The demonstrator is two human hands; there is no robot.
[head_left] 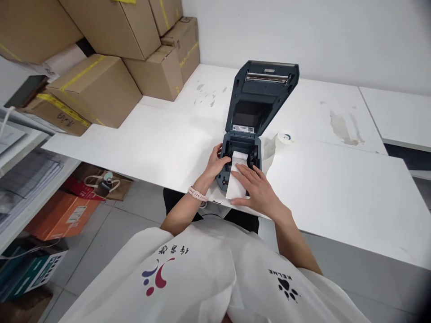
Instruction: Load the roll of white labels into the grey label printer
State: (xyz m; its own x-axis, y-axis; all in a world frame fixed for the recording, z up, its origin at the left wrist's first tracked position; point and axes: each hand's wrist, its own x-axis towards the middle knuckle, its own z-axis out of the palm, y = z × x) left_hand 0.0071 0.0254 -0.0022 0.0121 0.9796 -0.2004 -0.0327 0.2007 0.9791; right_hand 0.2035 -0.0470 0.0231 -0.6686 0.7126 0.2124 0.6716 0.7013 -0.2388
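A dark blue label printer (259,96) stands on the white table (336,197) with its lid swung up. A white paper strip (235,181) runs out of its front over the table edge. My right hand (257,188) lies flat on the strip, fingers stretched out. My left hand (217,162) grips the printer's left front corner, with its fingertips curled inside the paper bay beside the strip. A white paper roll (284,138) sits on the table just right of the printer.
Cardboard boxes (101,85) are stacked at the table's far left. A metal shelf (23,148) with papers stands to the left, with orange and teal boxes (57,215) on the floor below. A second white table (397,112) adjoins at right.
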